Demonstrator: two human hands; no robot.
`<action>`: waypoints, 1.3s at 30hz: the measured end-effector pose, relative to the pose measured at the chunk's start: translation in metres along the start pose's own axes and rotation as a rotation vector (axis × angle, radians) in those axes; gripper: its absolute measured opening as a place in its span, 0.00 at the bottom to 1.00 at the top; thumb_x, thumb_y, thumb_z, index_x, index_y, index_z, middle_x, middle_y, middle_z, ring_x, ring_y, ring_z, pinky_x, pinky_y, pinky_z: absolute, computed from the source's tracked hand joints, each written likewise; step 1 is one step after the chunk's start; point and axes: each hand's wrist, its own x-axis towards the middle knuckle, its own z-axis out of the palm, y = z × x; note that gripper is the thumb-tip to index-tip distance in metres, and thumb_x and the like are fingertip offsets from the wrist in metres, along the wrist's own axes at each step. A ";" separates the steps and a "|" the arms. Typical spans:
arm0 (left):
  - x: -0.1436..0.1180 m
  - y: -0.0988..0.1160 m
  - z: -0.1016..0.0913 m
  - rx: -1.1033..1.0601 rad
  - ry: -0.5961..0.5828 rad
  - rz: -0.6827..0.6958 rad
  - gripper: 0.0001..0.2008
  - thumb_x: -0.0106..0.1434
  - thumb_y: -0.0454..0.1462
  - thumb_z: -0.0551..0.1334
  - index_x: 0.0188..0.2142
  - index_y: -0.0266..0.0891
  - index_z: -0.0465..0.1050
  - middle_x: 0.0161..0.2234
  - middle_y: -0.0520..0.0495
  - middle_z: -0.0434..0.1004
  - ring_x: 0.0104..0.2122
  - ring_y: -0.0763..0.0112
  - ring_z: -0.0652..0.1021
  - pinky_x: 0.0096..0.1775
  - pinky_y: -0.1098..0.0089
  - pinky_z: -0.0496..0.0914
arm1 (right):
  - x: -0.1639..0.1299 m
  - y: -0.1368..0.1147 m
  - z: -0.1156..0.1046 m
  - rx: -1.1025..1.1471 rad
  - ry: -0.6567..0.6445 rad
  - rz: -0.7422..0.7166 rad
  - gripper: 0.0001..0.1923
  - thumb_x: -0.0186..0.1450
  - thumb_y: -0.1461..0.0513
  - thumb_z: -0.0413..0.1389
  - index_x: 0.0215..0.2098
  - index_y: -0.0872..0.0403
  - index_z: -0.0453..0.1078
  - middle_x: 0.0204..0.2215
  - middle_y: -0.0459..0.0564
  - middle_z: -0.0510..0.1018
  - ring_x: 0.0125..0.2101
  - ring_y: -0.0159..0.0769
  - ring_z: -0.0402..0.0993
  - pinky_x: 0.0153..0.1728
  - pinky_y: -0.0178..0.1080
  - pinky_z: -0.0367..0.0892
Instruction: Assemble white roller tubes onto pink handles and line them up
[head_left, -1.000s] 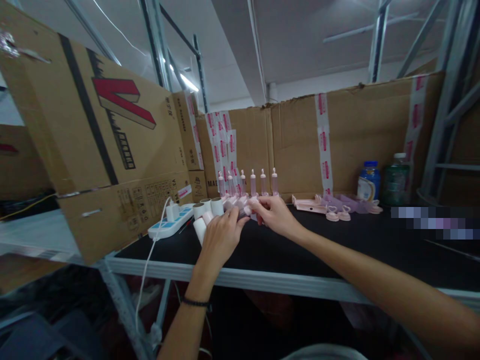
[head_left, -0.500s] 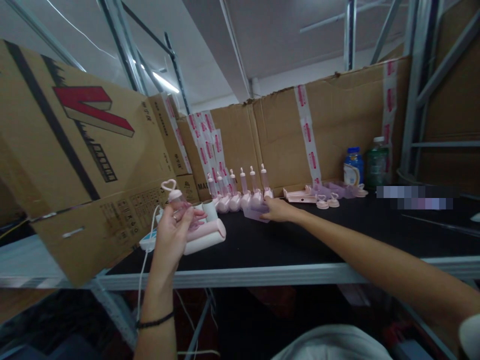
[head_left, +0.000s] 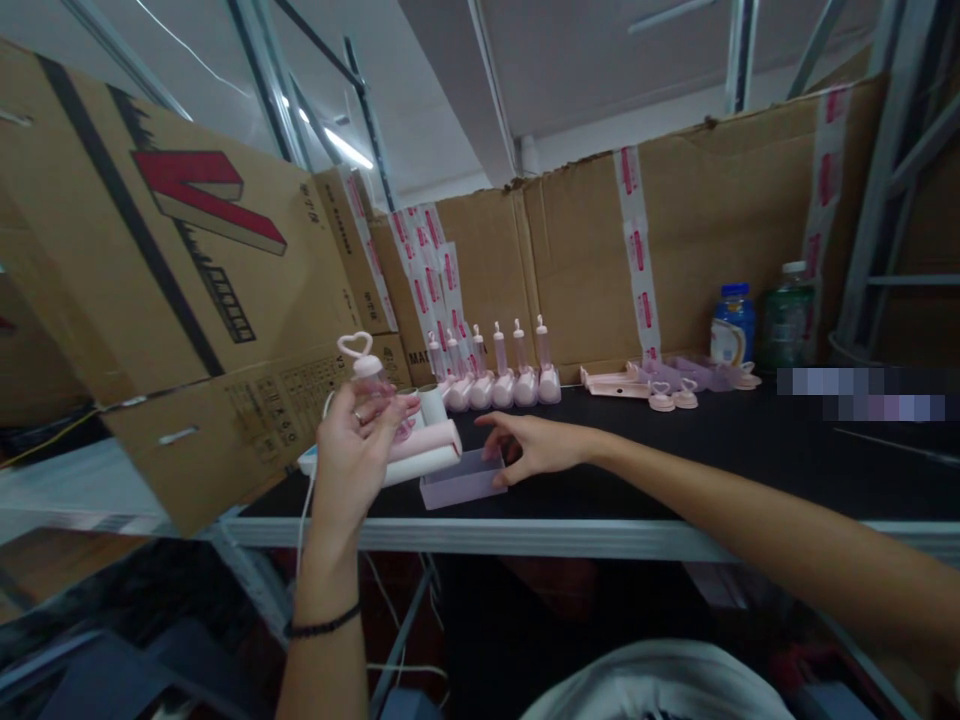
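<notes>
Bottle: small clear plastic bottle with a pink heart-shaped cap [head_left: 365, 375], held upright above the front edge of the tabletop, well off its surface.
Left hand: the left hand [head_left: 352, 455] has its grip pinching the bottle's body between thumb and fingers, cap upward, so the heart top stays free and in plain sight; a dark band circles the wrist.
Right hand: the right hand [head_left: 529, 447] rests palm-down on the black tabletop [head_left: 750, 460], grip spread and holding nothing, fingertips touching the far edge of the tray.
Tray: pale lilac translucent rectangular plastic tray [head_left: 463, 480], shallow and thin-walled, lying flat near the front edge just beside the rolls, within easy reach of both hands.
Rolls: white and pink smooth cylinders [head_left: 424, 452] lying on their sides, just behind the left hand.
Row: more pink-based bottles with slim clear necks [head_left: 495, 375] standing upright side by side against the back wall, seemingly lined up for handy picking.
Loose parts: pink heart caps and flat pink pieces [head_left: 664, 390] further right, well apart from the hands.
Walls: brown corrugated cardboard sheets [head_left: 585, 270] patched with white-and-red printed tape fence the workspace.
Power strip: white strip with blue sockets [head_left: 311, 462], largely hidden behind the left hand.
Drinks: blue-capped bottle [head_left: 733, 325] and green one [head_left: 789, 318] at the far right.
</notes>
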 end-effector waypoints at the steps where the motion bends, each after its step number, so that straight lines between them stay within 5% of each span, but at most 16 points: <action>1: -0.002 0.002 0.004 -0.003 -0.011 0.001 0.21 0.60 0.48 0.71 0.45 0.41 0.67 0.41 0.41 0.84 0.44 0.56 0.85 0.42 0.62 0.81 | 0.001 -0.002 0.004 0.011 0.019 -0.010 0.49 0.58 0.55 0.70 0.70 0.56 0.52 0.50 0.55 0.79 0.49 0.41 0.76 0.47 0.41 0.73; 9: -0.011 0.007 0.032 0.050 -0.095 0.010 0.21 0.59 0.48 0.71 0.44 0.41 0.67 0.40 0.45 0.82 0.42 0.58 0.84 0.39 0.65 0.81 | 0.003 -0.005 0.022 0.050 0.113 -0.036 0.49 0.57 0.54 0.71 0.69 0.56 0.54 0.49 0.55 0.79 0.46 0.44 0.78 0.46 0.45 0.75; 18: -0.010 0.005 0.033 0.003 -0.061 0.000 0.21 0.60 0.48 0.71 0.45 0.41 0.66 0.40 0.44 0.82 0.40 0.60 0.85 0.37 0.66 0.80 | 0.004 -0.007 0.023 0.055 0.133 -0.056 0.38 0.54 0.52 0.72 0.56 0.56 0.64 0.48 0.53 0.79 0.44 0.42 0.78 0.43 0.43 0.75; 26: -0.007 -0.006 0.035 0.000 -0.121 -0.040 0.22 0.59 0.49 0.71 0.44 0.42 0.65 0.39 0.45 0.82 0.41 0.59 0.85 0.39 0.64 0.81 | 0.003 -0.006 0.022 0.008 0.149 -0.052 0.42 0.54 0.51 0.72 0.61 0.55 0.62 0.42 0.48 0.78 0.38 0.39 0.76 0.38 0.39 0.74; 32: -0.008 -0.001 0.028 0.000 -0.117 -0.032 0.20 0.61 0.47 0.70 0.44 0.42 0.65 0.37 0.46 0.82 0.39 0.61 0.85 0.41 0.63 0.81 | 0.005 -0.006 0.022 0.037 0.136 -0.063 0.41 0.54 0.51 0.72 0.59 0.56 0.64 0.46 0.51 0.78 0.41 0.40 0.76 0.42 0.40 0.75; 39: -0.010 0.003 0.029 0.041 -0.151 -0.029 0.22 0.60 0.49 0.71 0.45 0.40 0.68 0.39 0.44 0.83 0.39 0.59 0.85 0.40 0.64 0.81 | 0.006 -0.006 0.024 0.065 0.131 -0.057 0.50 0.53 0.51 0.73 0.66 0.56 0.58 0.49 0.54 0.78 0.44 0.42 0.77 0.45 0.42 0.75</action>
